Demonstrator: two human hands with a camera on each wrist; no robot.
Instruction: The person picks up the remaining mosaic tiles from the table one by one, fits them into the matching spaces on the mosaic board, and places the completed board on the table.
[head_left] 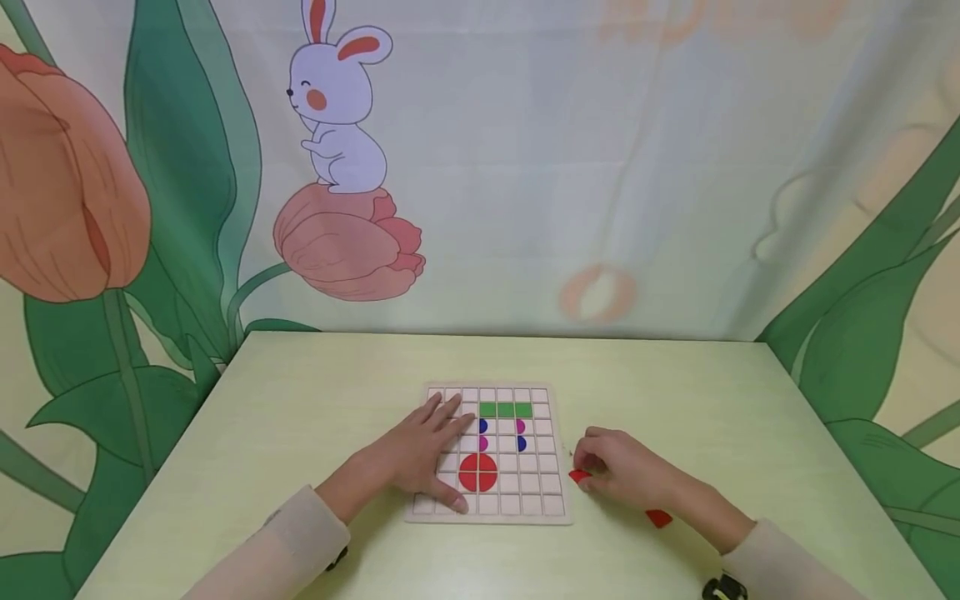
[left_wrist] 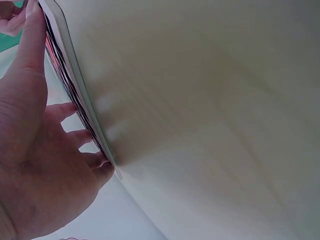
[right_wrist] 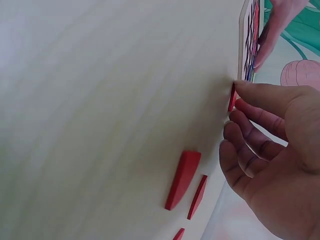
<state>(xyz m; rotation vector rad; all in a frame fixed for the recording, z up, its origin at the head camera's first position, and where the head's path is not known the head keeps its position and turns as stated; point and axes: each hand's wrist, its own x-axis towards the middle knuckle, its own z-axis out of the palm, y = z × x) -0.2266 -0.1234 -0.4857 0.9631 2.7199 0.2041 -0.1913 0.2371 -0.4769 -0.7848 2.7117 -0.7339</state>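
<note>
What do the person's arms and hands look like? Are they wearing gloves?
No gloves! The left hand and right hand are bare. The left sleeve and right sleeve are pale beige. A black item with yellowish marks shows by the right sleeve, and a dark bit peeks from under the left one.

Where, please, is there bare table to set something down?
The table is bare between the board and the printed curtain, left of the left hand, and right of the right hand. It is crowded off the board's right side: the right hand pinches a red piece, with loose red pieces nearby.
</note>
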